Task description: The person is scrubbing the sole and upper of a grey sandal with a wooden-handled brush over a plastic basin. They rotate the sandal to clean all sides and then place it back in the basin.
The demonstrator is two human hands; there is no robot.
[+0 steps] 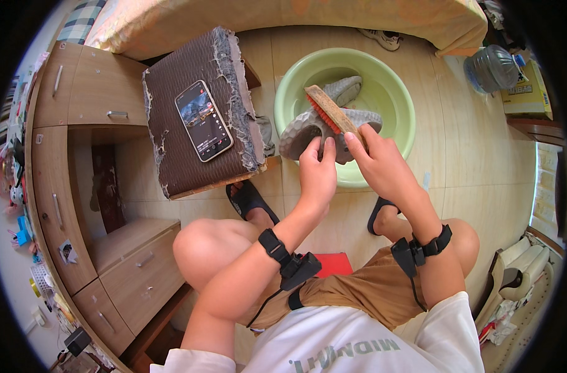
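Note:
My left hand (318, 175) grips a grey dimpled slip-on shoe (298, 129) by the rim of its opening, with the fingers partly hidden. My right hand (381, 161) is closed around the near end of a wooden scrubbing brush (331, 108). The brush's orange-red bristles (322, 114) face down onto the shoe. Both are held over a light green plastic basin (407, 121) on the floor. A second grey piece of footwear (346, 89) lies inside the basin, partly behind the brush.
A worn brown padded stool (167, 112) at the left carries a lit smartphone (204, 120). Wooden cabinets (141, 254) line the left side. A large water bottle (490, 70) and a yellow box (528, 93) are at the right. A sneaker (383, 39) pokes out from under the draped cloth (311, 14).

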